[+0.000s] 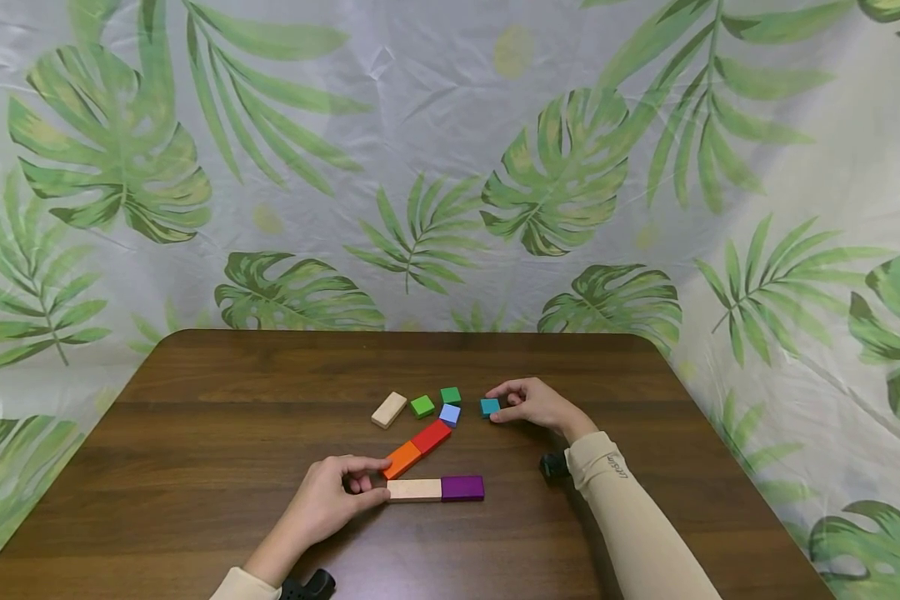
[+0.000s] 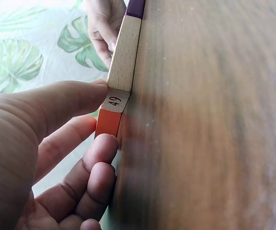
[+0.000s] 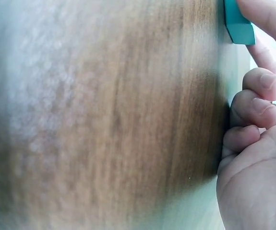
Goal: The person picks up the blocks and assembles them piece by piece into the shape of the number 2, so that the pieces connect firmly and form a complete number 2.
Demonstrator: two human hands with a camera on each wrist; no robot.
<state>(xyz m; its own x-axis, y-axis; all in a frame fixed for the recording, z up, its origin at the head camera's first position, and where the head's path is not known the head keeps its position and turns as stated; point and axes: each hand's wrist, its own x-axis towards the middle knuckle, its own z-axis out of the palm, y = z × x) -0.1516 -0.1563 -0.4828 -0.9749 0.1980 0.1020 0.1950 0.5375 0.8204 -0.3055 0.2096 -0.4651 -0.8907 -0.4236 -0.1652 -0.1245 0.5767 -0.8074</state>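
Teal cube (image 1: pixel 490 407) sits at your right hand (image 1: pixel 534 404), fingertips pinching it on the table (image 1: pixel 217 450). Your left hand (image 1: pixel 330 497) grips the natural block (image 1: pixel 414 490) beside the orange block (image 1: pixel 402 460). Judged step: arranging; next, lift the cube cleanly.

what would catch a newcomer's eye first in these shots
Bright wooden blocks clustered mid-table on the dark wood table. The left hand touches the end of a natural block joined to a purple block; the right hand pinches a teal block.
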